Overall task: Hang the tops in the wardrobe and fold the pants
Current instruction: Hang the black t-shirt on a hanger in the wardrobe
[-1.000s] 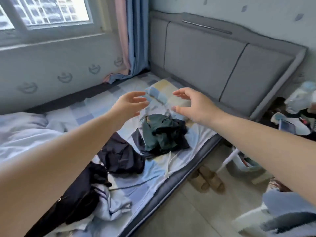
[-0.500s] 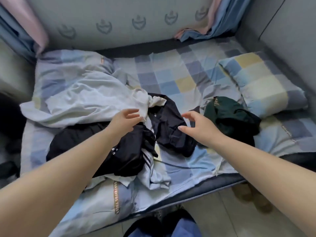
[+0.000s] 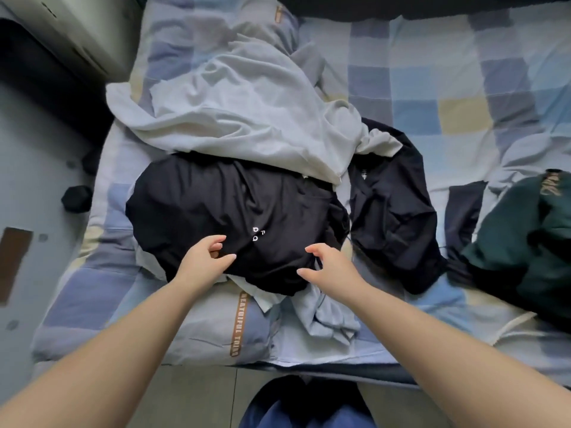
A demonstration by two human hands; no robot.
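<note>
your left hand (image 3: 205, 257) and right hand (image 3: 328, 263) are hovering with loosely curled fingers at the near edge of a black top (image 3: 234, 211) that is lying crumpled on the checked bed sheet (image 3: 432, 88). a pale grey garment (image 3: 241, 112) is draping over its far side, another dark garment (image 3: 392, 205) is lying just beside it on your right, and a dark green garment (image 3: 525, 242) is sitting farther right.

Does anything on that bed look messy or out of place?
Yes. The clothes lie crumpled in heaps, none folded: a black garment under both hands, a pale grey one draped over its far edge, another dark one beside it, and a green one at the right.
</note>
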